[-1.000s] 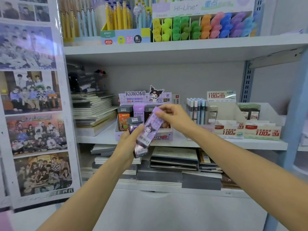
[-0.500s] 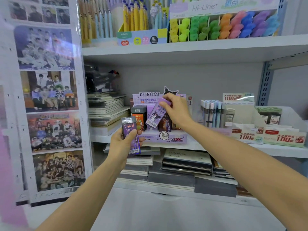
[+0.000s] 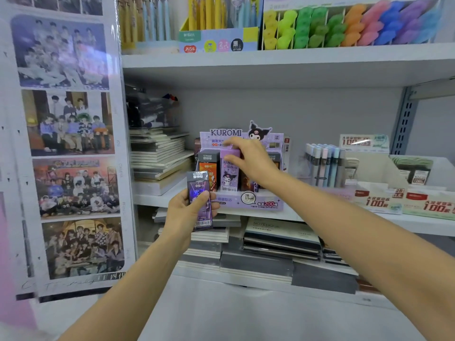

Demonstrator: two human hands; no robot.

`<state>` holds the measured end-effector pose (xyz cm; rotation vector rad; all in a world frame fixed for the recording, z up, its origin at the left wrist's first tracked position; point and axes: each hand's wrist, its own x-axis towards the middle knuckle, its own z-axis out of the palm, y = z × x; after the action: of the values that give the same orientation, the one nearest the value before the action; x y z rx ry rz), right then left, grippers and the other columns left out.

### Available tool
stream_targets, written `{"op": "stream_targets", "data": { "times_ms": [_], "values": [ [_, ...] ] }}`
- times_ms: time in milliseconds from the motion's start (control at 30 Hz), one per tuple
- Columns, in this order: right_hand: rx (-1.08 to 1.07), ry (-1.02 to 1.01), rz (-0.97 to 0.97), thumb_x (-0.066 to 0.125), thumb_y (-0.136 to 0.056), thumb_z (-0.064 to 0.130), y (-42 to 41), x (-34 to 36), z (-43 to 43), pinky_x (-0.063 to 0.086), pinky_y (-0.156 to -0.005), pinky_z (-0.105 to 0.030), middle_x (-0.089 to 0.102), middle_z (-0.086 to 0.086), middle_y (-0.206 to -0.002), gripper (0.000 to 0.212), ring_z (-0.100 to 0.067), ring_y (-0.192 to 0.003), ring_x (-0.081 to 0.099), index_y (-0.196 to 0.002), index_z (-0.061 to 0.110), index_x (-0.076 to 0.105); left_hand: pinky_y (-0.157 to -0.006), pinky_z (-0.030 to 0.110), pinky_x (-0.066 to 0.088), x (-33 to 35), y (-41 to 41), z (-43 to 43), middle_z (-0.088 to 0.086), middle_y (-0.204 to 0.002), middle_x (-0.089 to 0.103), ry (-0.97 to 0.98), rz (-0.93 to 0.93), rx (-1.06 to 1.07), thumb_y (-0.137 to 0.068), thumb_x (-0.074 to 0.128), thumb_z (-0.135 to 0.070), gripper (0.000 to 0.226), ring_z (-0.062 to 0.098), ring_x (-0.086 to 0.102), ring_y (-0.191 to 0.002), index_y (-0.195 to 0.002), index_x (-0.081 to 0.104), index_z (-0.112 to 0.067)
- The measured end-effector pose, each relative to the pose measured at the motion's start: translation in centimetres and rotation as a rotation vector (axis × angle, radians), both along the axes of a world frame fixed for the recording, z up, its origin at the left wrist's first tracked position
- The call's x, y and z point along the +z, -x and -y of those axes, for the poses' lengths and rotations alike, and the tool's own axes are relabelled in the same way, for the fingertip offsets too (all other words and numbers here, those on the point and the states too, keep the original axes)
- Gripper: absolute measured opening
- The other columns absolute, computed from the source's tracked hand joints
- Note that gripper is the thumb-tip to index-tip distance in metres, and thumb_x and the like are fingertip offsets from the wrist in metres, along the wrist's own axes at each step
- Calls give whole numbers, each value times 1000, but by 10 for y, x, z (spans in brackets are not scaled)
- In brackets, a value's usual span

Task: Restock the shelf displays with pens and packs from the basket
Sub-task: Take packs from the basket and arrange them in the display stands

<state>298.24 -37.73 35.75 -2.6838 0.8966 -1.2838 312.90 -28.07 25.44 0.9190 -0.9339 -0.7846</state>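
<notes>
Display box on the shelf, notebooks left of it, pens right

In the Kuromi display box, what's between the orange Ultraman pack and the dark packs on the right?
Head view: the lilac Kuromi pack, upright, pinched at its top by the right hand.
</notes>
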Motion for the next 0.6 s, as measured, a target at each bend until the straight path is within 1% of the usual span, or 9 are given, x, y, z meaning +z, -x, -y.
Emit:
{"op": "stream_targets", "data": {
  "times_ms": [100, 200, 267, 367, 433, 467, 500, 567, 600],
  "values": [
    [-21, 73, 74, 68, -88, 15, -2, -6, 5, 46, -88, -28, 59, -1, -108, 26, -8, -91, 50, -112, 13, 59, -66, 31, 60, -2, -1, -1, 9, -93, 76, -4, 5, -12, -93, 62, -14, 19, 25, 74, -82, -110, 64, -7],
    [-105, 203, 74, 70, -86, 17, 2, -14, 10, 35, -93, -24, 56, -1, -107, 18, -10, -99, 46, -102, 11, 67, -67, 31, 60, -3, -1, 0, 10, -93, 76, -10, 7, -27, -92, 62, -14, 21, 25, 74, -82, -111, 64, -5],
    [-142, 253, 51, 70, -86, 19, 4, -20, 12, 28, -94, -25, 56, -2, -106, 18, -15, -103, 48, -102, 11, 69, -65, 30, 59, -3, 0, 1, 9, -93, 76, -9, 9, -29, -92, 63, -14, 20, 24, 74, -81, -110, 64, -5],
    [-147, 246, 28, 68, -88, 20, 8, -22, 12, 27, -94, -26, 56, -3, -110, 22, -19, -108, 48, -108, 11, 69, -65, 29, 59, -2, 4, -1, 8, -93, 76, -18, 14, -40, -92, 63, -15, 18, 24, 74, -81, -108, 64, -8],
    [-123, 210, 61, 66, -90, 22, 10, -19, 7, 28, -96, -25, 56, -2, -115, 23, -16, -112, 47, -110, 13, 69, -63, 28, 59, -2, 8, -3, 8, -93, 76, -25, 12, -54, -91, 64, -16, 18, 23, 74, -80, -107, 64, -8],
    [-86, 171, 115, 64, -91, 22, 12, -17, 2, 31, -95, -23, 56, -1, -114, 22, -13, -109, 48, -111, 13, 69, -63, 27, 59, -1, 9, -5, 9, -92, 76, -27, 15, -61, -90, 65, -16, 19, 23, 74, -79, -107, 64, -8],
    [-31, 114, 189, 63, -92, 21, 15, -17, -4, 35, -90, -21, 58, 2, -110, 21, -10, -99, 51, -110, 14, 69, -63, 27, 58, 0, 12, -6, 9, -93, 76, -26, 17, -70, -90, 65, -16, 20, 23, 74, -79, -107, 64, -7],
    [83, -47, 303, 63, -92, 22, 22, -19, -18, 42, -75, -16, 62, 8, -98, 19, -1, -77, 53, -109, 16, 69, -62, 27, 58, 1, 18, -8, 10, -93, 76, -23, 26, -92, -90, 66, -16, 20, 23, 74, -78, -108, 64, -7],
    [123, -133, 300, 65, -91, 25, 26, -22, -25, 43, -69, -15, 63, 11, -93, 21, 4, -71, 53, -110, 17, 69, -63, 27, 58, 3, 22, -9, 10, -93, 76, -22, 37, -103, -90, 66, -15, 20, 23, 74, -78, -108, 64, -7]
  ]
}}
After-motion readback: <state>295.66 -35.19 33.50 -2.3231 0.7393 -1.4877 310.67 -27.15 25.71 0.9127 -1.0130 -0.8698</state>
